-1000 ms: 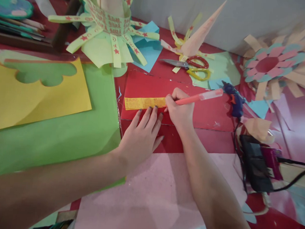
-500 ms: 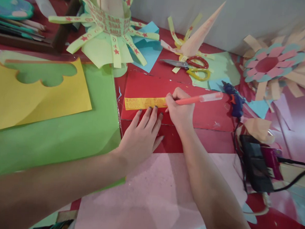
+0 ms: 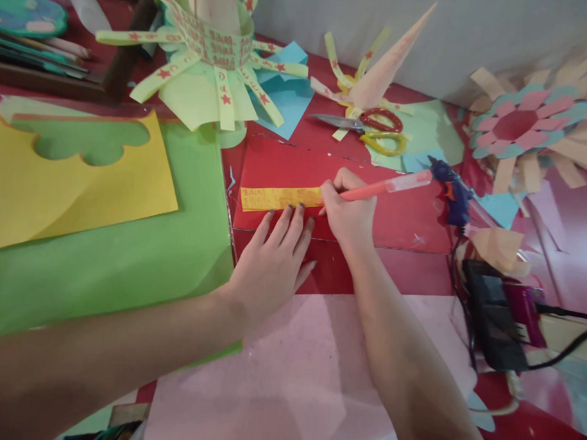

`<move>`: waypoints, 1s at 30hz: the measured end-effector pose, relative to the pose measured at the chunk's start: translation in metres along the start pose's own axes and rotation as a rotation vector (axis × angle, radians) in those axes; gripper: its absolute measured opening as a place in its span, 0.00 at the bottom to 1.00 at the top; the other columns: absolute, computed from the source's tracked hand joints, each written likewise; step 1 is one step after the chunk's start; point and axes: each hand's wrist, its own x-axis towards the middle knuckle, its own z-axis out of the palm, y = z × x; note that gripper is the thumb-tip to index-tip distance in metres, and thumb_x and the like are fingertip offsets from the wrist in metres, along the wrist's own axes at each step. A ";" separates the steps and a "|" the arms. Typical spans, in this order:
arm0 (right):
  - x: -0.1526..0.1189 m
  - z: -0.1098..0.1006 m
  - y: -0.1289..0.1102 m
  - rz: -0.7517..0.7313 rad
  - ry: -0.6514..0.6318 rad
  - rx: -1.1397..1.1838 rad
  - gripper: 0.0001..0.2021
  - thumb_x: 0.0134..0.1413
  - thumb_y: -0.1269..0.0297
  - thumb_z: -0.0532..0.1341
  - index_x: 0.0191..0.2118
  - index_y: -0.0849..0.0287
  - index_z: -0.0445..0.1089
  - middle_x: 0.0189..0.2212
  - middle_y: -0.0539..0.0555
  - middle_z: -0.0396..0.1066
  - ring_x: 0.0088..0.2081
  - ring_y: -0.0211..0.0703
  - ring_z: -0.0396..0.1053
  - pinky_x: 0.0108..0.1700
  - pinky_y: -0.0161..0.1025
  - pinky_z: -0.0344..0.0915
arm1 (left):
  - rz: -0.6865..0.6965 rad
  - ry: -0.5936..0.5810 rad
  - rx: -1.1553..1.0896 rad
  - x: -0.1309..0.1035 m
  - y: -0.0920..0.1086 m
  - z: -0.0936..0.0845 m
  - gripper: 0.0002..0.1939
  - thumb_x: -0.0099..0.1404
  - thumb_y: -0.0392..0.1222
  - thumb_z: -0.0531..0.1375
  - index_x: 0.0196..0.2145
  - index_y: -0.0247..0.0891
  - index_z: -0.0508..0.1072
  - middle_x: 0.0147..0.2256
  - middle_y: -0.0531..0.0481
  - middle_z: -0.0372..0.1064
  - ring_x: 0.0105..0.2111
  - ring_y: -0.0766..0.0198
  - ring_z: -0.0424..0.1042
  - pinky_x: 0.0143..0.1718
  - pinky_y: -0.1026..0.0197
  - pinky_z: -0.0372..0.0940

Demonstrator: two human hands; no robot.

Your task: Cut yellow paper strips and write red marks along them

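Observation:
A narrow yellow paper strip with small red writing lies on a red sheet. My left hand rests flat, fingers spread, its fingertips on the strip's lower edge. In my right hand is a pinkish-red pen with a clear end, gripped for writing. The pen's tip is at the strip's right end, mostly hidden by my fingers.
Scissors and a blue glue gun lie beyond my right hand. Decorated paper crafts stand along the back. Yellow paper with a cut-out lies on green sheets at left. A black power adapter sits at right.
Both hands keep nearly the same place on the strip, the pen still at its right end. The whole view has shifted very slightly.

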 end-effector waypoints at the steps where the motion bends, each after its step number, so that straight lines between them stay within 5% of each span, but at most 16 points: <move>1: 0.000 0.000 0.001 -0.007 -0.008 -0.002 0.16 0.43 0.74 0.54 0.16 0.56 0.44 0.15 0.42 0.41 0.17 0.28 0.50 0.20 0.31 0.50 | 0.002 0.005 0.004 0.000 0.000 0.000 0.26 0.68 0.44 0.45 0.58 0.23 0.57 0.58 0.31 0.55 0.58 0.46 0.56 0.56 0.46 0.54; 15: 0.001 -0.003 -0.002 0.083 0.022 0.092 0.16 0.44 0.72 0.53 0.16 0.56 0.44 0.13 0.41 0.42 0.15 0.27 0.51 0.18 0.29 0.52 | -0.010 -0.009 -0.020 0.000 0.001 -0.001 0.26 0.68 0.44 0.45 0.59 0.24 0.56 0.59 0.32 0.54 0.58 0.47 0.55 0.57 0.46 0.53; 30: 0.001 -0.004 -0.001 -0.068 -0.030 -0.097 0.16 0.43 0.75 0.54 0.16 0.57 0.45 0.14 0.42 0.41 0.17 0.28 0.52 0.18 0.29 0.49 | -0.001 -0.013 -0.005 -0.001 0.000 -0.002 0.27 0.68 0.44 0.45 0.59 0.23 0.56 0.59 0.31 0.54 0.58 0.46 0.55 0.56 0.46 0.53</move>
